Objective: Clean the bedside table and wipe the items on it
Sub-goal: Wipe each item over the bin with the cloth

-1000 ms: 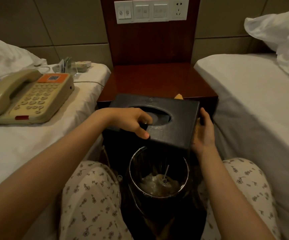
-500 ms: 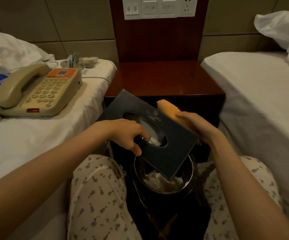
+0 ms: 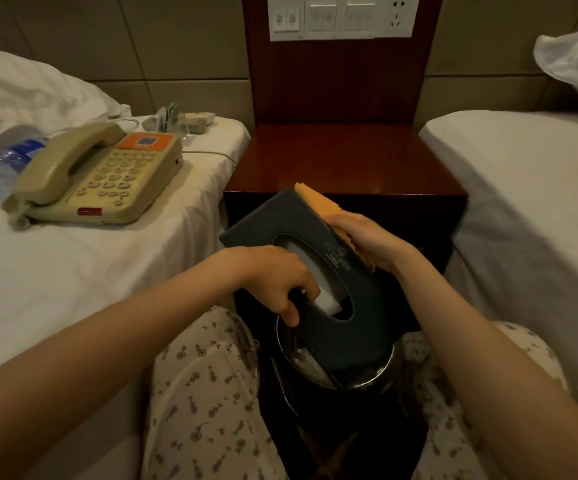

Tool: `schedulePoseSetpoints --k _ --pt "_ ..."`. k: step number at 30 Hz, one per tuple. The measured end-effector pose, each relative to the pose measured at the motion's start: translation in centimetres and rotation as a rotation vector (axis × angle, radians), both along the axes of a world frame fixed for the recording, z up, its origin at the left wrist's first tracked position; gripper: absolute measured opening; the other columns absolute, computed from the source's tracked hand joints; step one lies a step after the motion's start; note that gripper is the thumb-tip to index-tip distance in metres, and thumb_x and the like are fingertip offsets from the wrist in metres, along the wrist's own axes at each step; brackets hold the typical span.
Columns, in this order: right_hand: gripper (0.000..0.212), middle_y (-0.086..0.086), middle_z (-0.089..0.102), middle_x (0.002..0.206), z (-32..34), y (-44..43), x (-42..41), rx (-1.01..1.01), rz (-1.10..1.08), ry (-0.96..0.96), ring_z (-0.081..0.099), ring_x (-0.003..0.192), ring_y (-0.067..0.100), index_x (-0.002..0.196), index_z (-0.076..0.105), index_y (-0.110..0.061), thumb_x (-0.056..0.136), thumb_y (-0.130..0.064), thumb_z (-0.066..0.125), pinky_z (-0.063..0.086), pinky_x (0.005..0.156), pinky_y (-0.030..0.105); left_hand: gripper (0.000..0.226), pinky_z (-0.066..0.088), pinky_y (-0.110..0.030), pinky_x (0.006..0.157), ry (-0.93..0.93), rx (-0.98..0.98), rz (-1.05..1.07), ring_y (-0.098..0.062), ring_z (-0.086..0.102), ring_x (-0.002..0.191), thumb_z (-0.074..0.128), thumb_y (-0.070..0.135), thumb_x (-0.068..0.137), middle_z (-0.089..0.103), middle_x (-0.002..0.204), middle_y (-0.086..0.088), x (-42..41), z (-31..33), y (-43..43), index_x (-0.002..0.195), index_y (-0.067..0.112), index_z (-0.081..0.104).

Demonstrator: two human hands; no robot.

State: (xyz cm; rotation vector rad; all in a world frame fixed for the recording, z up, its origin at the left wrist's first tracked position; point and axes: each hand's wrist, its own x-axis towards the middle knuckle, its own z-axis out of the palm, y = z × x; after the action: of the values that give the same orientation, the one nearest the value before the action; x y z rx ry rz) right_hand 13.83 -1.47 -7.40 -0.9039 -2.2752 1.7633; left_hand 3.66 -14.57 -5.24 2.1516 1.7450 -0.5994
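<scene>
- Step in hand, as judged: wiping the tissue box, which is held tilted above the waste bin, in front of the bench and clear of it.
- The left hand grips the box at its oval opening. The fingers are curled over the opening's edge, with the thumb on the top face below it.
- The right hand holds an orange cloth pressed against the box's upper right edge, with its fingers closed round the cloth.
- Technique: keep the left grip firm so the box does not pivot under wiping pressure. Draw the cloth along each face in long strokes, turning the box to reach the hidden sides. Holding it over the bin lets dislodged dust fall in.
- Caution: the white tissue showing in the opening is soft and would probably snag or soak if the cloth crosses it. A loosened grip would probably drop the box into the bin.
- Materials: the box is dark, rigid, flat-faced and matt, with sharp corners. The cloth looks thick and pliable. The bench top is glossy red-brown wood, and the bin has a bright metal rim.
- Surroundings: a beige push-button telephone lies on the left bed, well apart from the box.
</scene>
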Motion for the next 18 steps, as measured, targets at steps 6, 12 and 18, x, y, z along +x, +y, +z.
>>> schedulePoseSetpoints --k 6,12,18 --pt "0.029 0.005 0.063 0.111 -1.2 1.8 3.4 -0.010 -0.031 -0.109 0.061 0.102 0.024 0.109 0.062 -0.023 0.092 -0.043 0.050 0.046 0.096 0.043 0.037 0.046 -0.035 0.084 -0.110 0.004 0.162 -0.015 0.054 0.095 0.062 0.040 0.086 0.059 0.111 0.005 -2.4 0.9 0.0 0.119 0.024 0.057" --pt "0.018 -0.002 0.059 0.092 -0.9 2.4 5.1 -0.075 -0.231 0.001 0.057 0.089 0.018 0.101 0.060 -0.020 0.096 -0.032 0.048 0.045 0.090 0.039 0.027 0.046 -0.045 0.084 -0.153 0.075 0.211 -0.021 0.057 0.091 0.062 0.038 0.087 0.061 0.104 -0.002 -3.3 1.9 1.0 0.107 0.021 0.058" --pt "0.024 0.007 0.062 0.086 -2.1 1.7 5.6 -0.411 -0.551 0.231 0.058 0.078 0.021 0.092 0.060 -0.013 0.097 -0.030 0.044 0.046 0.065 0.034 0.031 0.041 -0.039 0.086 -0.204 0.155 0.251 -0.026 0.056 0.098 0.061 0.030 0.089 0.061 0.108 -0.009 -3.6 3.1 1.5 0.112 0.008 0.059"
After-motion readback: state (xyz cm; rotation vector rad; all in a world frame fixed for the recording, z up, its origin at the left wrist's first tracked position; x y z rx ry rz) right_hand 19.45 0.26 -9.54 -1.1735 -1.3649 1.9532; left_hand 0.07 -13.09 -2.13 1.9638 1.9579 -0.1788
